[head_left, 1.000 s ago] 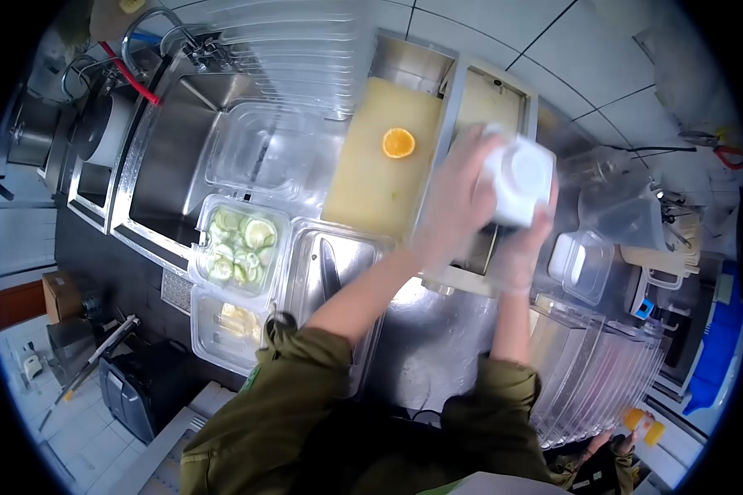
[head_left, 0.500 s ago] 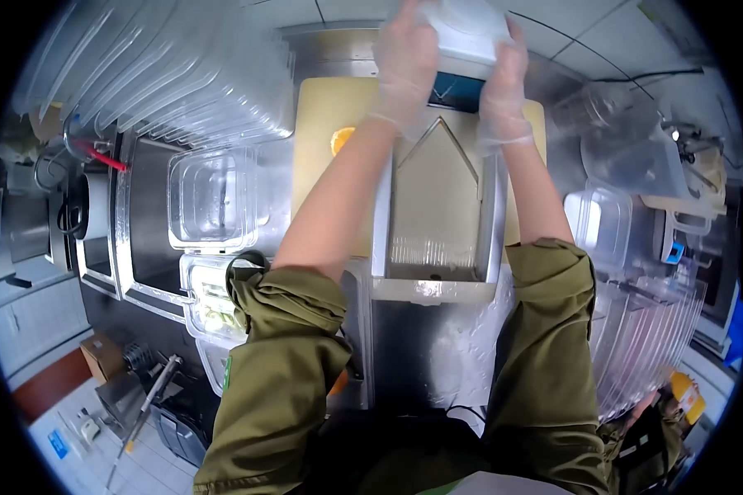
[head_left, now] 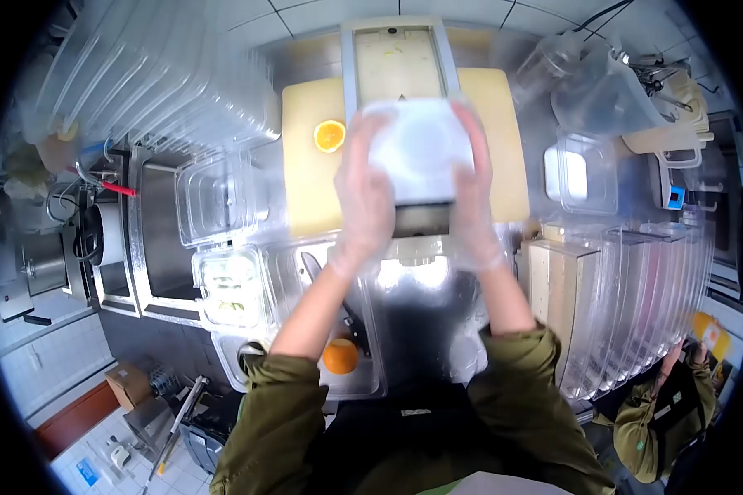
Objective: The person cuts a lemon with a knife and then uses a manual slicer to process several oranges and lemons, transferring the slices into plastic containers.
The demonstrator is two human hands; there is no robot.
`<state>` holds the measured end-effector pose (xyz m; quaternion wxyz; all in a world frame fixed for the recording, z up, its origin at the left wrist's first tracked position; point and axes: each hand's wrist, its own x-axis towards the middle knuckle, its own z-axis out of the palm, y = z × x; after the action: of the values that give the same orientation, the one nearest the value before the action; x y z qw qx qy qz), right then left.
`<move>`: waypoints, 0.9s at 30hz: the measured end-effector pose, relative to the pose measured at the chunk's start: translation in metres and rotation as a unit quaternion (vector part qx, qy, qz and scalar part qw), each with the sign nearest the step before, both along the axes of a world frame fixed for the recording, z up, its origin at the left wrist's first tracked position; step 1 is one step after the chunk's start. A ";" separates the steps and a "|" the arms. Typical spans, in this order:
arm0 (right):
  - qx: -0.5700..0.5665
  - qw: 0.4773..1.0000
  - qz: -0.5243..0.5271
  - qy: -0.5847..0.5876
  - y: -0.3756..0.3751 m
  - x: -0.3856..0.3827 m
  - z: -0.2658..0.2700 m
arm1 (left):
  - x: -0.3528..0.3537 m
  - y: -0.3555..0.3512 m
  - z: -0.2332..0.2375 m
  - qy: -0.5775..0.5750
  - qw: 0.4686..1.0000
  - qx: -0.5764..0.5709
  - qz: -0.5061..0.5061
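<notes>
My left hand (head_left: 363, 194) and my right hand (head_left: 475, 194), both in thin clear gloves and blurred, grip the two sides of a white food holder (head_left: 421, 153). The holder is over the near half of a mandoline slicer (head_left: 395, 70) and hides its blade; what lies under the holder is hidden. Beneath the slicer is a yellowish cutting board (head_left: 499, 157). A halved orange (head_left: 329, 136), cut face up, rests on the board's left part. Nearer me, a clear tray (head_left: 371, 375) contains a knife (head_left: 312, 266) and an orange (head_left: 339, 356).
Stacked clear containers (head_left: 165, 74) stand at the back left. On the left are an open clear container (head_left: 215, 198) and one with pale green pieces (head_left: 231, 289). Upright clear panels (head_left: 627, 305) fill the right side. Another person (head_left: 664, 404) is at lower right.
Both hands have drawn the white holder from the slicer's far end toward me. The V-shaped blade, visible before, is now covered. My view has also shifted, showing the knife and orange more fully.
</notes>
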<state>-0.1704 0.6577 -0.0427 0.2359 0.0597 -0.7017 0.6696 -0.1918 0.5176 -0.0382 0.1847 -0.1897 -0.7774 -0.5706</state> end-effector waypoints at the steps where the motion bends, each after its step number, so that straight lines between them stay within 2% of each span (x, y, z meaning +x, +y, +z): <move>1: 0.007 1.000 0.003 0.009 0.003 -0.005 0.000 | -0.006 0.002 -0.002 0.015 1.000 0.006 -0.002; 3: 0.017 1.000 0.010 0.012 0.005 -0.010 -0.001 | -0.013 0.002 -0.007 0.028 1.000 0.013 -0.004; 4: 0.007 1.000 0.000 0.004 0.002 -0.028 0.008 | -0.037 0.005 -0.010 0.043 0.999 0.009 0.005; 5: 0.002 0.999 0.011 0.038 0.006 -0.055 0.004 | -0.060 0.007 -0.011 0.021 0.999 0.028 -0.032; 6: -0.004 0.997 0.022 0.072 0.009 -0.082 -0.002 | -0.089 0.011 -0.016 0.031 0.999 0.024 -0.010; 8: 0.037 0.997 0.034 0.063 0.016 -0.116 -0.004 | -0.128 0.016 -0.016 0.028 0.999 0.036 -0.022; 10: 0.002 0.992 0.032 0.121 0.018 -0.159 -0.013 | -0.163 0.019 -0.018 0.115 0.986 0.091 -0.084; 12: -0.014 0.994 0.035 0.102 0.022 -0.189 -0.014 | -0.186 0.023 -0.018 0.083 0.994 0.069 -0.033; 14: 0.027 0.989 0.013 0.145 0.028 -0.207 -0.021 | -0.196 0.028 -0.015 0.080 0.993 0.086 -0.011; 16: 0.036 0.988 0.010 0.150 0.026 -0.189 -0.018 | -0.184 0.032 -0.019 0.089 0.986 0.137 -0.013; 18: 0.013 0.988 0.029 0.148 0.021 -0.165 -0.006 | -0.162 0.020 -0.018 0.028 0.998 0.056 -0.007; 19: 0.068 0.995 -0.012 0.070 0.023 -0.146 -0.012 | -0.148 0.015 -0.017 0.000 1.000 0.013 -0.006; 20: -0.005 0.997 0.032 0.076 0.017 -0.120 -0.007 | -0.125 0.011 -0.017 0.021 0.999 0.024 -0.032; 22: -0.016 0.999 0.019 0.045 0.007 -0.064 0.000 | -0.070 0.005 -0.013 0.017 0.998 0.031 -0.056; 25: 0.054 0.998 -0.004 0.039 0.009 -0.022 -0.007 | -0.013 0.002 -0.014 -0.010 1.000 0.006 -0.006; 26: 0.055 0.998 -0.003 0.042 0.010 -0.019 -0.009 | -0.011 0.001 -0.030 -0.056 0.995 0.072 -0.027; 27: 0.054 0.998 -0.003 0.041 0.010 -0.016 -0.012 | -0.020 0.006 -0.027 -0.014 0.997 0.079 -0.012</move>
<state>-0.1860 0.6680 -0.0550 0.2628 0.0979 -0.7270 0.6267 -0.2115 0.5239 -0.0656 0.1816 -0.1759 -0.7297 -0.6353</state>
